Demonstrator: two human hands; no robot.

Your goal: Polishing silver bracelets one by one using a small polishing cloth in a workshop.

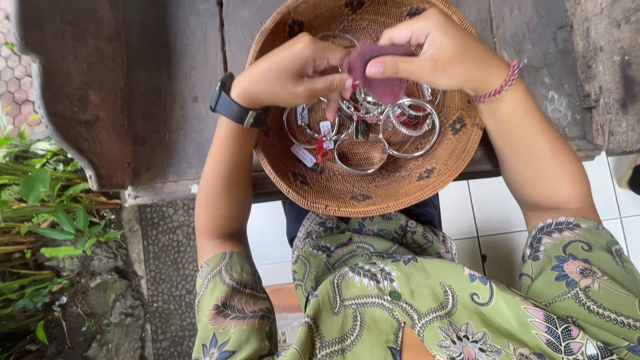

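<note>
A round woven basket [400,190] rests on a dark wooden surface and holds several silver bangles [415,121] with small white tags [303,155] on red threads. Above the basket my left hand [293,73], a black watch on its wrist, pinches a silver bangle [337,37] that is mostly hidden by the fingers. My right hand [443,50], with a red braided bracelet on the wrist, presses a maroon cloth [379,80] against that bangle. The two hands touch at the cloth.
The dark weathered wooden bench [167,100] runs across the top. White floor tiles [480,213] lie below it at right. Green plants [47,220] and rough stone [107,313] are at left. My green patterned shirt [400,293] fills the bottom.
</note>
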